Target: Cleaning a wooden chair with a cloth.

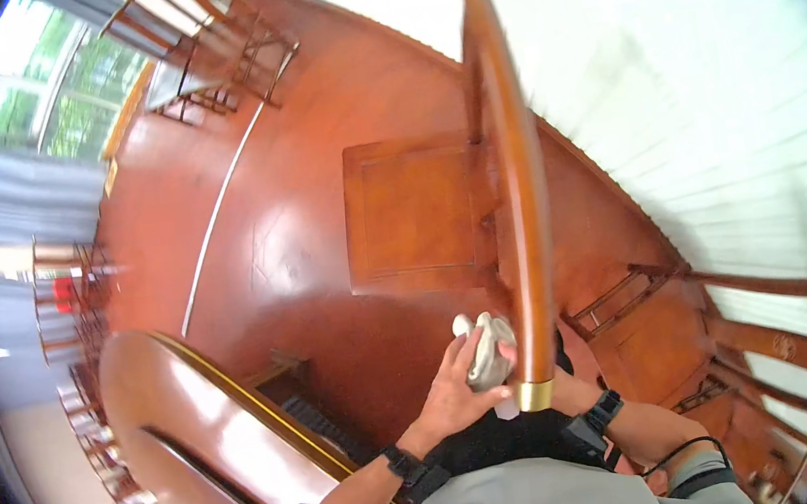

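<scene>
My left hand [450, 386] holds a bunched white cloth [491, 362], its fingers wrapped over one side. Right beside the cloth runs the top rail [518, 185] of a wooden chair, polished brown with brass end caps. My right hand [568, 389] is mostly hidden behind the lower end of that rail. A fingertip shows against the cloth, but the rest of its grip cannot be seen. The chair's square wooden seat [417, 212] lies beyond the rail.
At left stands a large glossy wooden table [188, 407] with a rounded end. More wooden chairs stand at right [649, 343] and near the window [221, 63]. A white wall [692, 80] borders the reddish floor [290, 190], which a white strip [217, 214] crosses.
</scene>
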`<control>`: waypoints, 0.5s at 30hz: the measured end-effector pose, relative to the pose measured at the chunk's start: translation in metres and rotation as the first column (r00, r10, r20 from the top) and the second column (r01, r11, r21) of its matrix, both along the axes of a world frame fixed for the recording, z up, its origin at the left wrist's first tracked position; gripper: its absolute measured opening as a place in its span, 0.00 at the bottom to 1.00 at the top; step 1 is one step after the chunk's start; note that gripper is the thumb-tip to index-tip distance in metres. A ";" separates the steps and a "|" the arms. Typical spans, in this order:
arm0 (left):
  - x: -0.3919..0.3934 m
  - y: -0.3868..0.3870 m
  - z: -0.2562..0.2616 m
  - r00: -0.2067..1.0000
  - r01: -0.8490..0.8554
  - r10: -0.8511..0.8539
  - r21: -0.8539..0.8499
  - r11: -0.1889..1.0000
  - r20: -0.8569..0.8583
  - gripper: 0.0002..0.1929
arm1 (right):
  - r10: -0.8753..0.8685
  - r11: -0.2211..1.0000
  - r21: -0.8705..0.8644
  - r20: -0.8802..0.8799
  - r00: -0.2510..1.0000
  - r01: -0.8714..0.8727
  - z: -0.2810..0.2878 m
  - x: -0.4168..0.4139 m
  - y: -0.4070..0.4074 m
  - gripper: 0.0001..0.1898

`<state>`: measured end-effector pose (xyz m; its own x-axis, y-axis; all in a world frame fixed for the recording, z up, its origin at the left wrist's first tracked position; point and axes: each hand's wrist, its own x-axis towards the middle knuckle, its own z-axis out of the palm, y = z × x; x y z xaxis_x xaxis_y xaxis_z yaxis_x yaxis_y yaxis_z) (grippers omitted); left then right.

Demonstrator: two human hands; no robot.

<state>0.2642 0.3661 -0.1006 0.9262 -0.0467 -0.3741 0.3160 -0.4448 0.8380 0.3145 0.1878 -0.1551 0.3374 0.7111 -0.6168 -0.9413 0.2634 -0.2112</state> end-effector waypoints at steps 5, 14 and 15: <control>-0.022 -0.009 -0.036 0.993 -0.111 0.112 -0.032 0.993 0.029 0.42 | 0.225 0.968 0.098 0.065 0.972 -0.230 0.001 0.003 -0.006 0.34; -0.011 0.032 -0.171 0.310 -0.905 0.725 -0.424 0.028 -0.615 0.13 | 0.644 0.748 -0.271 0.077 0.761 -0.605 -0.018 0.036 -0.039 0.32; -0.006 0.046 -0.191 0.264 -0.868 0.762 -0.491 -0.079 -0.591 0.13 | 0.656 0.737 -0.278 0.073 0.751 -0.616 -0.021 0.039 -0.045 0.32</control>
<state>0.2584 0.4125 -0.2919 0.4428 0.4694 -0.7639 0.1170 0.8145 0.5683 0.3533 0.1424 -0.1766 -0.0390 0.6445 -0.7636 -0.8198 -0.4576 -0.3444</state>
